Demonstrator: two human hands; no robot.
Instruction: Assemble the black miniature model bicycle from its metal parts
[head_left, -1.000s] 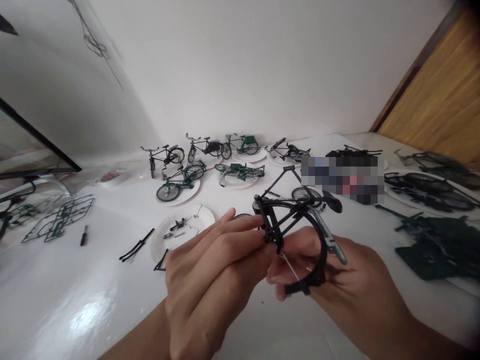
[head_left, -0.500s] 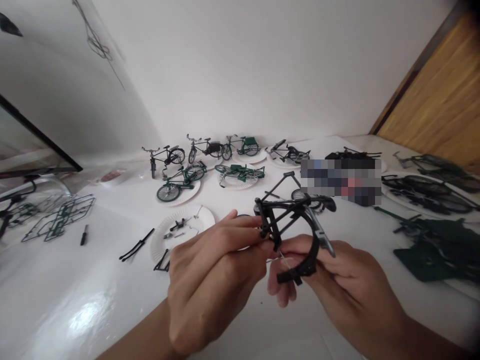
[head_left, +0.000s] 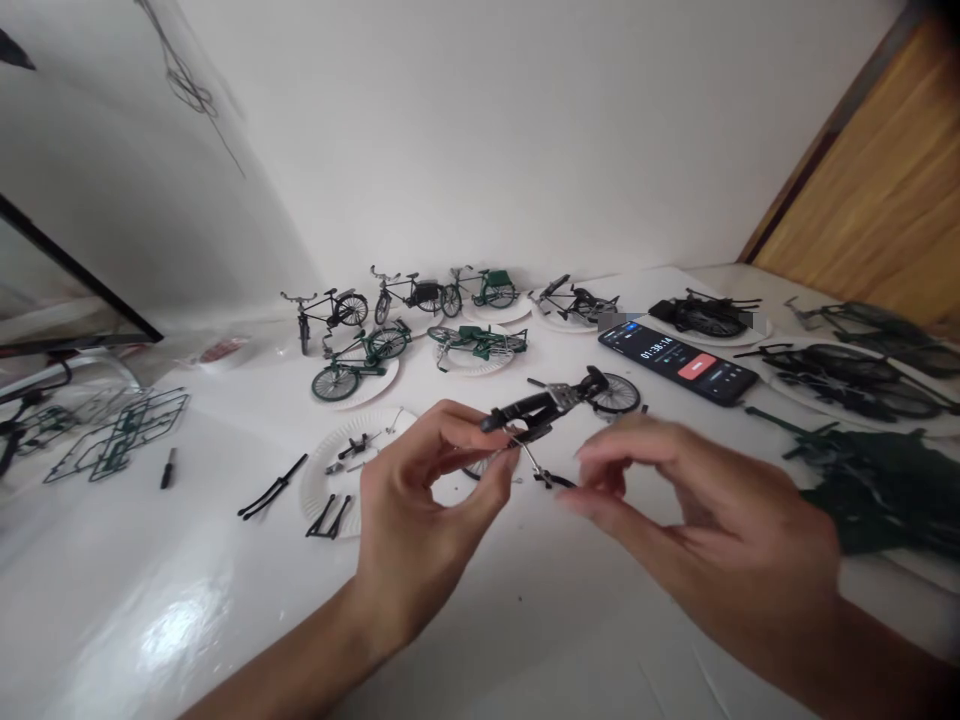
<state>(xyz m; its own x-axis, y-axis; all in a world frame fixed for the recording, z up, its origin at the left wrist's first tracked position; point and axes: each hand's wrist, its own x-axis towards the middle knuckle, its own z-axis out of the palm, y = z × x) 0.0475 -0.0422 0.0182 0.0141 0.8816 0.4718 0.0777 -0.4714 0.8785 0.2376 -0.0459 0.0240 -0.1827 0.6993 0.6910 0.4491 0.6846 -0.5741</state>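
A black model bicycle frame [head_left: 536, 405] is held up between my hands, turned so that I see it nearly end on. My left hand [head_left: 435, 520] pinches its near end between thumb and fingers. Thin silver rods run down from there to a small curved black piece [head_left: 553, 481]. At the tip of that piece, my right hand [head_left: 705, 520] has its thumb and forefinger closed; the exact contact is partly hidden. A spoked wheel [head_left: 616, 393] shows just behind the frame, and part of another is behind my left fingers.
A paper plate [head_left: 315, 470] with small parts lies left, beside a black fork-like part [head_left: 274, 487] and a screwdriver [head_left: 169, 468]. Several model bicycles stand along the wall, including a green one [head_left: 360, 360]. A phone [head_left: 675, 360] showing a timer lies right, near dark green parts [head_left: 885, 480].
The frame has been turned and lowered slightly, from side view to nearly end on. My right hand has moved from beneath it to its right side, and my left hand has rotated.
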